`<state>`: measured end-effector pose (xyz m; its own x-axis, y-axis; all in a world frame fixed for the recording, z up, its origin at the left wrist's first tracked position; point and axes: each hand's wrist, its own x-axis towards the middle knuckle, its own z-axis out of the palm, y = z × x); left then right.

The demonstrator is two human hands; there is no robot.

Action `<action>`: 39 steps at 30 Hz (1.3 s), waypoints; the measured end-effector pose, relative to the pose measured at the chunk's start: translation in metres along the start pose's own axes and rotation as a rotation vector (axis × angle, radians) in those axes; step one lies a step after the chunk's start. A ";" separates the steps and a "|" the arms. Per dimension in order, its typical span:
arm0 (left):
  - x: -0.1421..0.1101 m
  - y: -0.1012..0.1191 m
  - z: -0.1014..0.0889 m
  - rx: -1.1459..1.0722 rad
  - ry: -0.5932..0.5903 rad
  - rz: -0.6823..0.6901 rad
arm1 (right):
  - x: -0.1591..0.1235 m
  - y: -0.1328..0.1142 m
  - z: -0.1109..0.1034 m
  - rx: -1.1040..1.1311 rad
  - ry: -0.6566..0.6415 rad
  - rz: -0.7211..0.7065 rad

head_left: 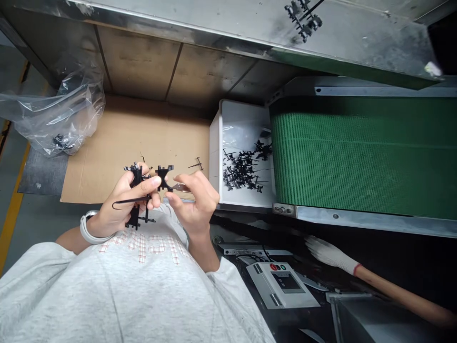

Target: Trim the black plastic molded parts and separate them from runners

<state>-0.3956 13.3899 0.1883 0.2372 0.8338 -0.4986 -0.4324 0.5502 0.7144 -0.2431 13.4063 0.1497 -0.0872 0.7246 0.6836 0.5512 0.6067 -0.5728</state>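
Cardboard sheeting (107, 138) covers the work surface, backed by stained panels (139, 59). Above it, the left hand (119, 202) grips a black moulded frame (134, 218), its fingers closed around the part; a thin curved rod (129, 202) projects across the hand. At the left thumb tip sits a black X-shaped piece (163, 178) — whether it is joined to the frame cannot be told. The right hand (198, 202) pinches a thin shiny object (182, 187) between thumb and forefinger, its end close to the lower right of the X-shaped piece; contact cannot be confirmed.

Just beyond the hands, a small black sprue (197, 164) lies on the cardboard. To its right stands a white bin (214, 159) containing a heap of black parts (243, 171), adjacent to a green conveyor belt (357, 157). A clear plastic bag (76, 107) rests at the left. Overhead, a metal ledge (178, 19) carries a black part cluster (304, 20). At lower right: a control box (282, 288) and — near it — a co-worker's gloved hand (330, 255).
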 end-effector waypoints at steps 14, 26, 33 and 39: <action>0.001 0.002 0.003 -0.014 0.023 -0.025 | -0.003 0.001 0.002 -0.014 0.017 -0.015; 0.004 -0.001 -0.001 -0.035 0.037 0.002 | 0.001 0.002 0.006 0.056 -0.001 0.016; 0.005 0.000 -0.002 -0.042 0.034 -0.006 | 0.000 0.004 0.006 0.019 -0.022 0.020; 0.006 0.002 -0.001 -0.065 0.061 -0.010 | -0.001 0.005 0.008 -0.034 0.008 0.001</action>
<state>-0.3954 13.3956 0.1863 0.1894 0.8225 -0.5362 -0.4863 0.5530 0.6765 -0.2468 13.4115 0.1426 -0.0804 0.7225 0.6867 0.5793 0.5945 -0.5576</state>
